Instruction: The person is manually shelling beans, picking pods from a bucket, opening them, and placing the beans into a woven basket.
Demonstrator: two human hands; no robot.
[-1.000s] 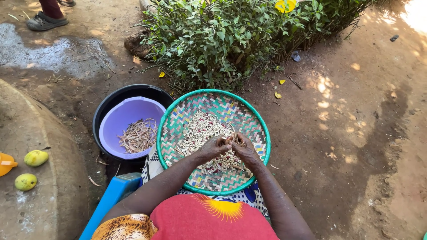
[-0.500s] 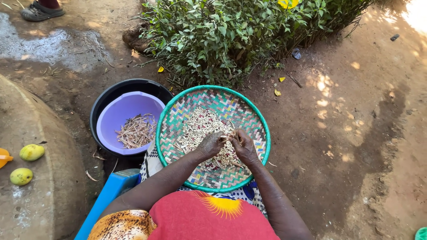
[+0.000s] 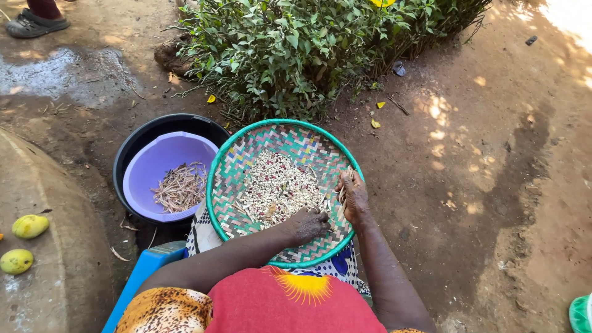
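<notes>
A round woven tray [image 3: 246, 145] with a green rim rests on my lap and holds a heap of pale and reddish beans [image 3: 277, 185] mixed with pods. My left hand [image 3: 308, 223] lies knuckles up on the near side of the heap, its fingers curled down into the beans. What is under those fingers is hidden. My right hand [image 3: 354, 198] is at the tray's right rim, closed around a few pale bean pods [image 3: 341, 192].
A purple basin [image 3: 154, 163] holding empty pods [image 3: 180, 187] sits inside a black tub [image 3: 139, 139] to the left of the tray. A leafy bush [image 3: 296, 49] grows behind. Two mangoes [image 3: 29, 226] lie on a concrete slab at the left. Another person's sandalled foot [image 3: 34, 23] is at the top left.
My hands were together over the middle of the beans. Now they are apart: the right is at the tray's right rim with pods, the left nearer my body.
</notes>
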